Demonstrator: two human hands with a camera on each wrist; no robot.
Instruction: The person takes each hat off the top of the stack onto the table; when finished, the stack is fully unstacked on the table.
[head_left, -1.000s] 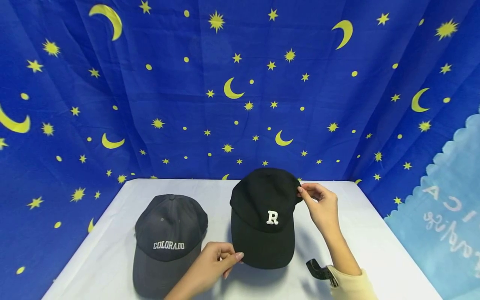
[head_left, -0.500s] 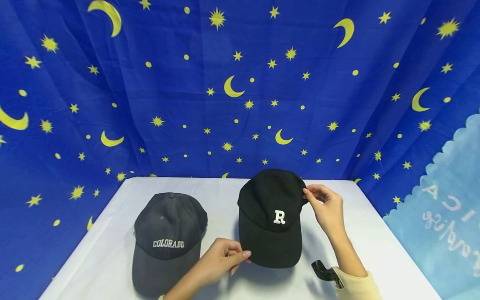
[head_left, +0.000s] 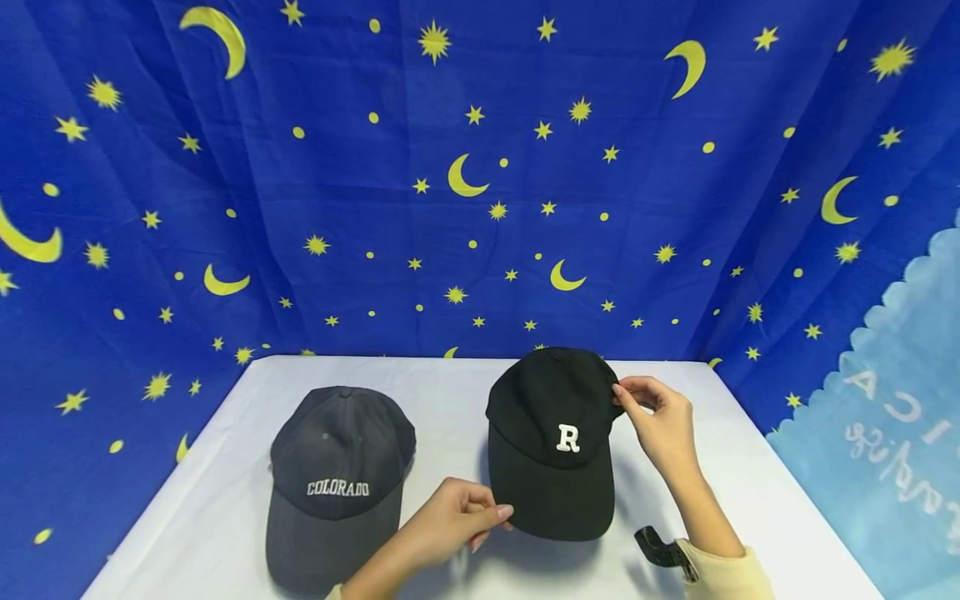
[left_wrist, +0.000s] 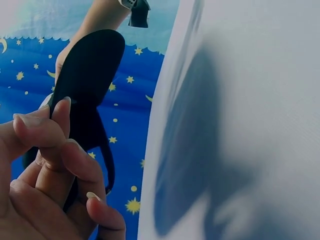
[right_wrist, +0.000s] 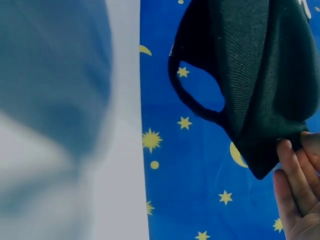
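A black baseball cap (head_left: 551, 467) with a white letter R is held up over the white table, brim toward me. My left hand (head_left: 457, 521) pinches the left edge of its brim (left_wrist: 92, 65) between thumb and fingers. On the other side, my right hand (head_left: 660, 421) pinches the rear right edge of the crown (right_wrist: 265, 105). The wrist views show the cap clear of the table, its strap loop (right_wrist: 197, 107) hanging at the back. Left of it, a dark grey cap (head_left: 341, 450) lettered COLORADO lies on the table, brim toward me, partly behind my left forearm.
The white table (head_left: 442, 417) ends at a blue curtain (head_left: 360, 167) with yellow moons and stars. A light blue cloth (head_left: 892, 400) with lettering hangs at the right. A black curved device (head_left: 657, 547) sits at my right wrist, by the cream sleeve (head_left: 723, 575).
Both hands have carried the black cap to the right, away from the grey cap, and it sits slightly lower. The grips look the same. The grey cap has stayed put.
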